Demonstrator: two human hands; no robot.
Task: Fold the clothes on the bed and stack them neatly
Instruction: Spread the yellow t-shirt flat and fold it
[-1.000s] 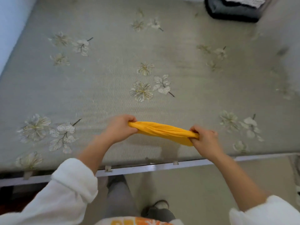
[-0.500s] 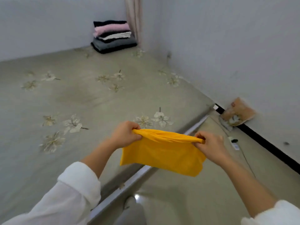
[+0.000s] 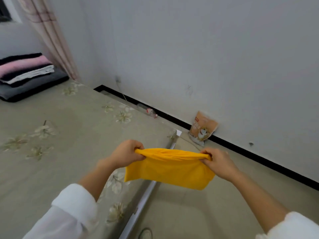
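A folded yellow garment (image 3: 170,171) hangs in the air over the bed's right edge. My left hand (image 3: 126,154) grips its upper left corner and my right hand (image 3: 218,163) grips its upper right corner, with the top edge bunched and stretched between them. A neat stack of folded clothes (image 3: 27,75), black, pink, white and grey, sits at the far corner of the bed (image 3: 51,135), well away from both hands.
The bed has a grey-green floral cover and a metal edge rail (image 3: 146,195). To the right lies bare floor along a white wall. An orange bag (image 3: 202,127) leans on the wall, and a plastic bottle (image 3: 148,110) lies beside the bed.
The view has swung right, from the bed surface to the bed's right edge and the wall. The yellow garment went from a tight bundle to hanging as a flat panel between my hands.
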